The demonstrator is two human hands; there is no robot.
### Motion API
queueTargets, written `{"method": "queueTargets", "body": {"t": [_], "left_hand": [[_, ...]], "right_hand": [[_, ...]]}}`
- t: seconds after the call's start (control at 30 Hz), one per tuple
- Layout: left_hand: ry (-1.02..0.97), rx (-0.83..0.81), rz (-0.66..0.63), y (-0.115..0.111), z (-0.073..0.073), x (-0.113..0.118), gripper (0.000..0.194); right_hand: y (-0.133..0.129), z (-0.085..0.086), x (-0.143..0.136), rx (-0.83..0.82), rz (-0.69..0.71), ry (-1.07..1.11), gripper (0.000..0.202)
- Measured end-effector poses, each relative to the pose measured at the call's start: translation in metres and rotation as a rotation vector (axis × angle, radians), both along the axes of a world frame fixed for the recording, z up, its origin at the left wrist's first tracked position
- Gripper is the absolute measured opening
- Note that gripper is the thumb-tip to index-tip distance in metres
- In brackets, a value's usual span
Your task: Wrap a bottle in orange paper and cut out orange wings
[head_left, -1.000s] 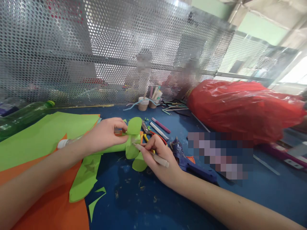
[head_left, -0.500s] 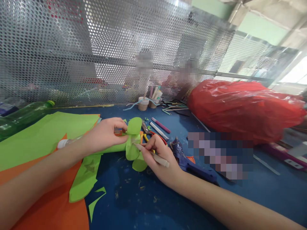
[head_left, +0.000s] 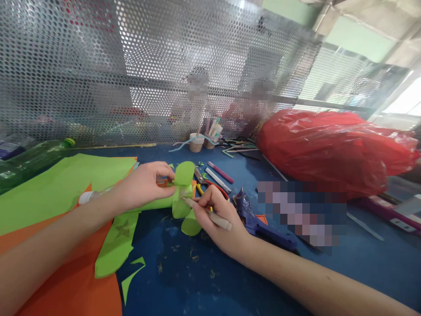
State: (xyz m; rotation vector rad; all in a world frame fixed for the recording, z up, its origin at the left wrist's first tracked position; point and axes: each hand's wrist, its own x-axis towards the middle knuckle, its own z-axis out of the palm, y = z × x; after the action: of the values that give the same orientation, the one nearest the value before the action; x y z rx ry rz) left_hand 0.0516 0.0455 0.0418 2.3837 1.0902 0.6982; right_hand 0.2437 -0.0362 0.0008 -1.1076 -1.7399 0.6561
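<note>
My left hand is closed, thumb and fingers pinching a green paper-covered piece that lies on its side. At the end of it sit rounded green paper blades, like a propeller. My right hand grips a pale marker in a writing hold, with its tip at the middle blade. Under my left forearm is a clear bottle with a white cap. A green paper strip with a star drawn on it lies below my left hand.
Scissors, two markers and a blue glue gun lie beyond and beside my right hand. Green and orange sheets cover the left. A red plastic bag fills the right back. Cups of pens stand by the mesh.
Both hands keep their grips and places. The marker tip and the middle green blade have shifted very slightly.
</note>
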Motion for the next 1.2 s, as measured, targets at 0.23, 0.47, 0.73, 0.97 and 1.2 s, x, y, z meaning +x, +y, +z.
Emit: {"method": "queueTargets", "body": {"t": [0.23, 0.47, 0.73, 0.97, 1.2], "left_hand": [[-0.01, 0.012, -0.007, -0.0009, 0.0014, 0.0006, 0.011], [0.004, 0.027, 0.007, 0.0015, -0.0001, 0.0004, 0.012], [0.005, 0.039, 0.01, 0.0015, -0.0026, -0.0008, 0.015], [-0.022, 0.027, -0.004, 0.005, -0.0055, -0.0009, 0.015], [-0.013, 0.039, 0.002, 0.0044, -0.0044, -0.0007, 0.015]], "right_hand": [[0.0005, -0.0004, -0.0007, -0.001, 0.016, 0.014, 0.017], [0.0004, -0.0027, 0.0019, 0.049, -0.027, 0.076, 0.018], [0.0035, -0.0021, 0.0037, 0.087, -0.115, 0.096, 0.019], [0.0015, -0.001, 0.0025, 0.013, -0.039, 0.127, 0.017], [0.0022, -0.0019, 0.0015, 0.005, -0.052, 0.098, 0.019]]}}
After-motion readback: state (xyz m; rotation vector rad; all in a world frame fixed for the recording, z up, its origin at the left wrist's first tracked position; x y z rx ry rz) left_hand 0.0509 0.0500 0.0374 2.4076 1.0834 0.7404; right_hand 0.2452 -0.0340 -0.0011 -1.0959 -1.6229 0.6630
